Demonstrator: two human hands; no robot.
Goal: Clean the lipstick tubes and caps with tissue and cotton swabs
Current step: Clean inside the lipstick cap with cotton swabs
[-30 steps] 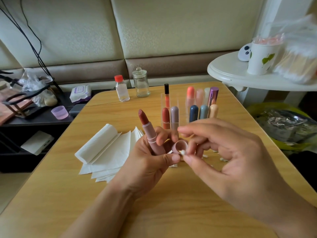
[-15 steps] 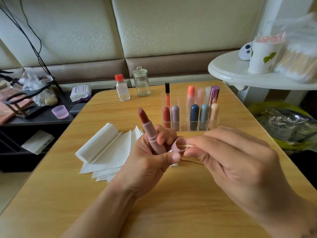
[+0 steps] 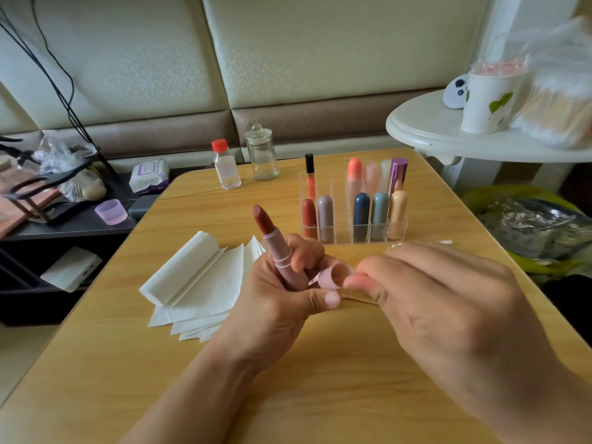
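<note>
The left hand (image 3: 272,302) holds an open pink lipstick tube (image 3: 282,261) over the wooden desk (image 3: 320,395). Its grip is curled tight round the tube, and the dark red stick points up and leans a little to the left. The same hand also holds the pink cap (image 3: 334,276), with the thumb under it. The open mouth of the cap faces the right hand (image 3: 448,309).

The right hand's grip pinches a thin cotton swab (image 3: 447,242) right at the mouth of the cap. The white tip of the swab pokes out past the back of the hand. I cannot tell if the other tip is inside the cap.

A fan of white tissues (image 3: 198,283) lies on the desk just left of the left hand. Behind the hands stands a clear holder (image 3: 352,225) with more lipsticks standing up in it. Farther back are a small bottle with a red lid (image 3: 226,166) and a glass jar (image 3: 262,153), side by side.
</note>
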